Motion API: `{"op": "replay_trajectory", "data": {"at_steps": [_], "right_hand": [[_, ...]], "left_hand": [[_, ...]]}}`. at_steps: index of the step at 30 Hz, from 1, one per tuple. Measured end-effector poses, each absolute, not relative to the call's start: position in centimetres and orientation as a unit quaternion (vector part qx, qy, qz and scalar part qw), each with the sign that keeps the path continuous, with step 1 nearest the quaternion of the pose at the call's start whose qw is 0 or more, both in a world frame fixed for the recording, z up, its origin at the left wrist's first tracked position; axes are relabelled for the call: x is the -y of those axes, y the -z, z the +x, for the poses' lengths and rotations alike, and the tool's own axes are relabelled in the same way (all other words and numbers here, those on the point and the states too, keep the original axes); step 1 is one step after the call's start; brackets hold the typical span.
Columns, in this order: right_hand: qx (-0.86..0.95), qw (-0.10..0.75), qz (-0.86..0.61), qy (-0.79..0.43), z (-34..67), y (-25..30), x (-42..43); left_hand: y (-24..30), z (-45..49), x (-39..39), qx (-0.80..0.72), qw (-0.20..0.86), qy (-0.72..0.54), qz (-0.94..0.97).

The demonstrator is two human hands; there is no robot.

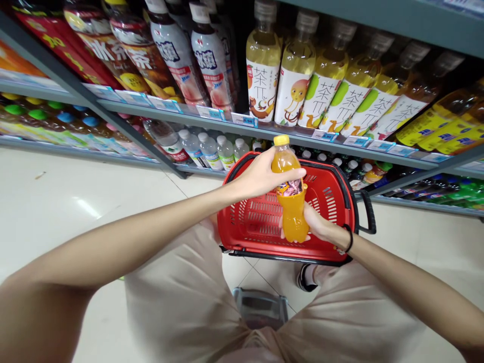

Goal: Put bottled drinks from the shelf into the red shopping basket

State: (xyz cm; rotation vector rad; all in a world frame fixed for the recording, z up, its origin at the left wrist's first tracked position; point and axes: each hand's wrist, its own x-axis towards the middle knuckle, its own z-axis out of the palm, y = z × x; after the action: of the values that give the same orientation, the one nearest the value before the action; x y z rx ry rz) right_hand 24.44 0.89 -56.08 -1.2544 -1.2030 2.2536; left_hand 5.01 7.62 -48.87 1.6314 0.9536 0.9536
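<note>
An orange soda bottle [293, 214] with a yellow cap is held nearly upright between my two hands, over the red shopping basket [260, 244]. My left hand [270, 174] wraps around its upper part, with the thumb lying across the label. Lower down, my right hand [315, 222] supports the bottle from the right and beneath, its fingertips partly hidden behind it. A dark band circles my right wrist. Through the slotted basket bottom I see no items, though the bottle and my hands cover part of it.
Ahead stands a shelf [287, 133] lined with drink bottles, including pale yellow tea bottles [260, 75] and grey-pink bottles [214, 65]. More bottles fill the lower tier. The basket's black handle [366, 212] sticks out rightward. A grey stool-like object [260, 305] is between my legs.
</note>
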Motion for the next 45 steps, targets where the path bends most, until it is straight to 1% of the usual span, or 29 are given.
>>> {"op": "replay_trajectory", "data": {"at_steps": [4, 7, 11, 14, 16, 20, 24, 26, 28, 30, 32, 34, 37, 40, 43, 45], "right_hand": [[0.392, 0.14, -0.419, -0.807, 24.7, 54.8, -1.1], [0.412, 0.165, -0.383, -0.81, 25.2, 54.1, -1.3], [0.449, 0.246, -0.356, -0.782, 26.0, 53.2, -1.6], [0.46, 0.338, -0.389, -0.723, 26.8, 52.2, -2.0], [0.476, 0.393, -0.411, -0.671, 27.4, 51.6, -2.5], [0.536, 0.473, -0.45, -0.535, 28.4, 51.0, -3.5], [0.619, 0.525, -0.469, -0.349, 29.2, 51.1, -3.7], [0.692, 0.512, -0.46, -0.217, 29.8, 50.9, -3.6], [0.77, 0.472, -0.424, -0.064, 30.6, 50.4, -3.5], [0.827, 0.422, -0.368, 0.058, 31.4, 50.0, -3.4], [0.856, 0.389, -0.316, 0.13, 32.0, 49.8, -3.4], [0.865, 0.37, -0.292, 0.171, 32.2, 49.8, -3.5], [0.866, 0.359, -0.29, 0.19, 32.1, 49.8, -3.4], [0.857, 0.382, -0.31, 0.153, 31.3, 49.6, -3.1], [0.814, 0.432, -0.384, 0.062, 30.3, 49.7, -2.8], [0.761, 0.472, -0.442, -0.056, 29.9, 50.0, -2.8]], "left_hand": [[49.1, 4.8, -9.0, -0.383, 0.56, -0.419, 0.603], [49.4, 4.4, -10.2, -0.398, 0.61, -0.432, 0.533], [49.7, 3.5, -11.2, -0.401, 0.649, -0.453, 0.461], [49.1, 2.8, -11.7, -0.363, 0.674, -0.471, 0.439], [48.4, 2.4, -11.8, -0.341, 0.672, -0.488, 0.439], [47.5, 2.2, -11.8, -0.32, 0.67, -0.507, 0.438], [47.5, 2.5, -11.6, -0.321, 0.696, -0.508, 0.393], [47.7, 2.6, -11.6, -0.327, 0.71, -0.503, 0.369], [47.7, 2.7, -11.7, -0.324, 0.717, -0.503, 0.357], [47.7, 2.7, -11.8, -0.318, 0.72, -0.507, 0.353], [47.7, 2.6, -11.9, -0.311, 0.721, -0.509, 0.353], [47.6, 2.5, -11.9, -0.306, 0.726, -0.505, 0.353], [47.6, 2.5, -11.8, -0.306, 0.728, -0.503, 0.352], [47.8, 2.4, -11.6, -0.31, 0.716, -0.517, 0.352], [47.9, 2.4, -11.5, -0.311, 0.703, -0.53, 0.357], [47.8, 2.4, -11.4, -0.314, 0.698, -0.537, 0.356]]}}
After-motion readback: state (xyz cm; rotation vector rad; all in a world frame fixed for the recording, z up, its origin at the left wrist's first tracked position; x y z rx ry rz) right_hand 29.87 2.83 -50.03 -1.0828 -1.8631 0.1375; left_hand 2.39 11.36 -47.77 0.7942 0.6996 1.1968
